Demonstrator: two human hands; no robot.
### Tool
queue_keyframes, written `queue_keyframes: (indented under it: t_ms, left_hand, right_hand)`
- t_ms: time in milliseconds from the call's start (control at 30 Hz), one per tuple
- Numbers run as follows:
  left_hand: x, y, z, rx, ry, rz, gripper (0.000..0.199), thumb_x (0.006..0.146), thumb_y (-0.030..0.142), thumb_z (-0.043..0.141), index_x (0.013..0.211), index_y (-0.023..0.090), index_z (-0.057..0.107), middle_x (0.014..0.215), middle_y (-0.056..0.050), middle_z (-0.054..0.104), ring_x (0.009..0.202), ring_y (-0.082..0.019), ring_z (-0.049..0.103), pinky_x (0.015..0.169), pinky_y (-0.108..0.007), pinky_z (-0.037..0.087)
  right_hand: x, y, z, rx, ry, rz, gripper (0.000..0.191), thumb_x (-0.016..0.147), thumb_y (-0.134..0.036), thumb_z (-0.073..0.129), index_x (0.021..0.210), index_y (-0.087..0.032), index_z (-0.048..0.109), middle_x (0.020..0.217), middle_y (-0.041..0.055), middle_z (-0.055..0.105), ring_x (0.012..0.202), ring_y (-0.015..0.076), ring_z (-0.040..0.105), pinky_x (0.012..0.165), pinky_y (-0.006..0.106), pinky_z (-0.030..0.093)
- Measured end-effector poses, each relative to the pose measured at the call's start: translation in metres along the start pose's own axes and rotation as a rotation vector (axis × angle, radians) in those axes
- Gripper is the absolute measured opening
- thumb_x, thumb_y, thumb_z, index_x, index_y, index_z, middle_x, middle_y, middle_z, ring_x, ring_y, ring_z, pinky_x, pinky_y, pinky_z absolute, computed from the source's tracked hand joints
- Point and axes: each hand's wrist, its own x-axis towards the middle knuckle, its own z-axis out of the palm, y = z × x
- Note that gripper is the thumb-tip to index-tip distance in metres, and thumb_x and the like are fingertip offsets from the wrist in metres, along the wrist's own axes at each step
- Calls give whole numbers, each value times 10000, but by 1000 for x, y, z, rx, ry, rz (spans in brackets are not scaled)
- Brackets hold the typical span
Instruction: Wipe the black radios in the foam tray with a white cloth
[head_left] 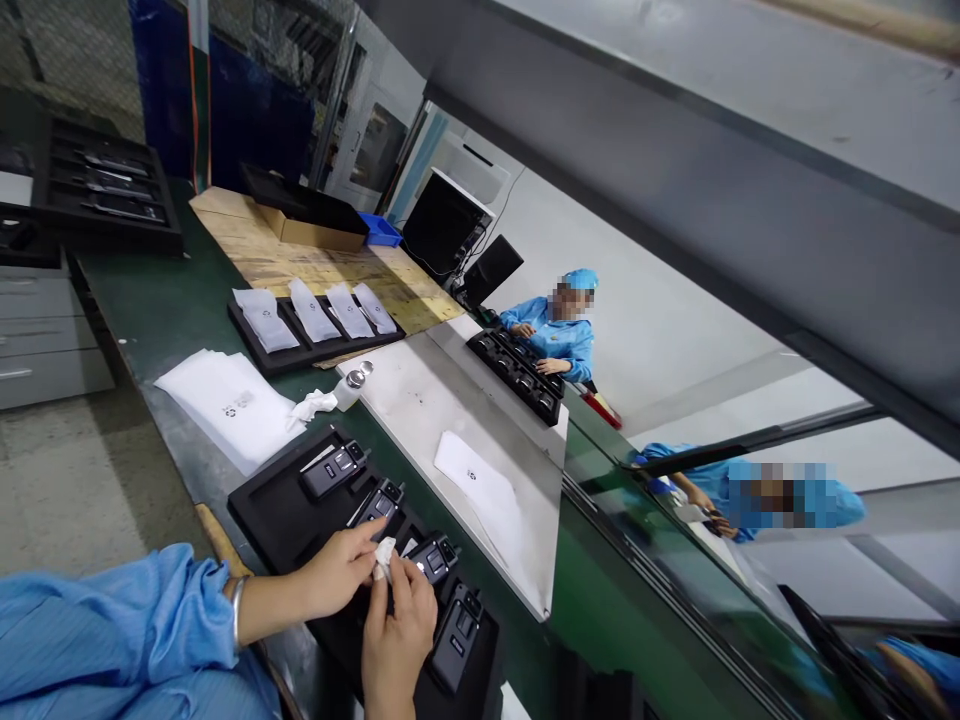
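Over a black foam tray [274, 500], my two hands meet at a small crumpled white tissue [385, 553]. My right hand [397, 625] is closed, pinching the tissue between thumb and fingers. From the left comes my left hand [341, 570], its index finger stretched out and its other fingers curled against the tissue. Several black handheld devices with small screens lie in the tray, one at the far end [334, 470] and one beside my right hand [456, 637]. My hands partly cover the middle devices.
Beyond the tray are a stack of white pouches [225, 405], a small bottle with a metal cap [351, 388] and another crumpled tissue [313, 404]. Filled pouches lie on a second black tray [315, 350]. More pouches [476, 485] rest on a white board [420, 400]. Two co-workers sit across.
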Motion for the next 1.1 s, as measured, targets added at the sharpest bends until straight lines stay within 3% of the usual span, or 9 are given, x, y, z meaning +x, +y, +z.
queue_keyframes:
  t_ms: [167, 267, 333, 433, 533, 633, 733, 900, 1100]
  left_hand:
    - [-4, 4, -18, -96, -57, -53, 901, 775, 412, 733, 1507, 89, 320, 1079, -127, 701, 905, -193, 659, 858, -339, 506]
    - [-9, 18, -36, 40, -40, 41, 801, 806, 316, 670, 1502, 121, 327, 1147, -134, 691, 953, -199, 661, 885, -344, 502]
    - [-13, 29, -52, 234, 48, 145, 678, 827, 262, 613, 1464, 163, 401, 1210, -127, 670, 1003, -207, 657, 902, -350, 504]
    - [-15, 40, -78, 527, 198, 250, 421, 855, 233, 545, 1270, 186, 600, 1152, -97, 691, 1008, -210, 655, 900, -350, 507]
    - [-10, 42, -94, 559, 224, 194, 281, 868, 243, 511, 1090, 166, 665, 982, -80, 715, 901, -202, 667, 808, -319, 523]
    - [-5, 41, -98, 510, 221, 159, 266, 862, 242, 493, 1056, 160, 656, 895, -61, 702, 827, -186, 659, 737, -285, 511]
    - [-4, 40, -96, 556, 208, 168, 256, 867, 249, 480, 1030, 166, 660, 834, -38, 690, 737, -163, 640, 695, -266, 484]
    - [-7, 36, -96, 586, 217, 157, 250, 876, 251, 474, 1016, 185, 670, 827, -29, 694, 728, -155, 636, 710, -258, 476]
    - [-9, 38, -95, 649, 186, 119, 224, 880, 242, 474, 987, 188, 663, 830, -23, 701, 758, -163, 635, 760, -275, 467]
  right_hand:
    - [11, -4, 9, 259, -194, 129, 243, 989, -303, 522, 1128, -225, 705, 950, 60, 670, 850, 174, 644, 758, 288, 503]
    - [28, -9, 16, 399, -247, 168, 231, 984, -316, 529, 1064, -223, 724, 921, 48, 675, 827, 159, 648, 734, 260, 512]
    - [49, -10, 24, 442, -235, 178, 226, 973, -331, 545, 1038, -223, 733, 929, 48, 680, 844, 162, 648, 752, 264, 510]
    - [98, -11, 43, 430, -155, 159, 250, 948, -379, 575, 1029, -215, 747, 947, 62, 691, 884, 187, 635, 807, 301, 492]
    - [162, -18, 75, 314, -133, 110, 272, 935, -395, 570, 1001, -218, 765, 928, 67, 702, 895, 207, 610, 868, 350, 451]
    - [219, -32, 114, 175, -158, 97, 231, 922, -342, 567, 979, -262, 776, 942, 53, 704, 937, 228, 574, 972, 447, 359]
    - [254, -47, 150, 104, -177, 84, 210, 912, -299, 574, 971, -306, 775, 960, 38, 701, 998, 259, 526, 1037, 583, 216]
    - [264, -52, 179, 19, -267, -8, 220, 914, -279, 557, 926, -298, 775, 946, 5, 690, 1017, 257, 471, 1038, 661, 44]
    - [263, -43, 187, -30, -303, -25, 226, 914, -302, 550, 932, -292, 775, 970, 23, 688, 1023, 268, 457, 1019, 690, 49]
